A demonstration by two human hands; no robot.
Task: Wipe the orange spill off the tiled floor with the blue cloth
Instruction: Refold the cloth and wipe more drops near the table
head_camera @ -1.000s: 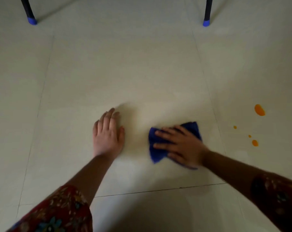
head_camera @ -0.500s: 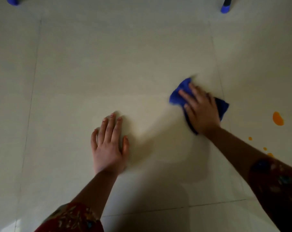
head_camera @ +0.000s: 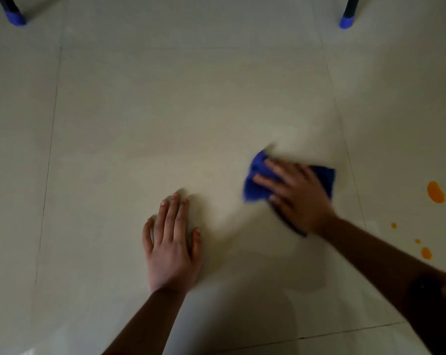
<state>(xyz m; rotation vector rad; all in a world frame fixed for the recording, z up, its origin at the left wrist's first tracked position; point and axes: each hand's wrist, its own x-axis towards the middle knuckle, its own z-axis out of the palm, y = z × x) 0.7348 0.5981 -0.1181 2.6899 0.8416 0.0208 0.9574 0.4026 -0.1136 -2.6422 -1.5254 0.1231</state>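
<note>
A pale tiled floor (head_camera: 165, 111) is filling the whole view, its thin grout lines running between large tiles, and a dim light is leaving soft shadows beside both arms. At the far edge two dark furniture legs are standing on the tiles, each ending in a blue cap, one at the left (head_camera: 14, 17) and one at the right (head_camera: 346, 21). The left hand (head_camera: 172, 242) is lying palm down on the bare floor, its fingers straight and slightly spread, holding nothing. The right hand (head_camera: 296, 193) is pressing down on the blue cloth (head_camera: 255, 185), its fingers stretched out and fanned across the top of the fabric rather than curled round it. This hand is showing slightly blurred. The cloth is lying crumpled on the floor under that hand, with folds sticking out past the fingertips on the left and a corner showing beyond the knuckles on the right. The orange spill is sitting well to the right of the cloth, on the neighbouring tile across a grout line: one larger blob (head_camera: 435, 192) near the right edge, and below it three smaller drops (head_camera: 393, 225), (head_camera: 417, 241), (head_camera: 426, 253) just beside the right forearm. The cloth is not touching any of the orange.
</note>
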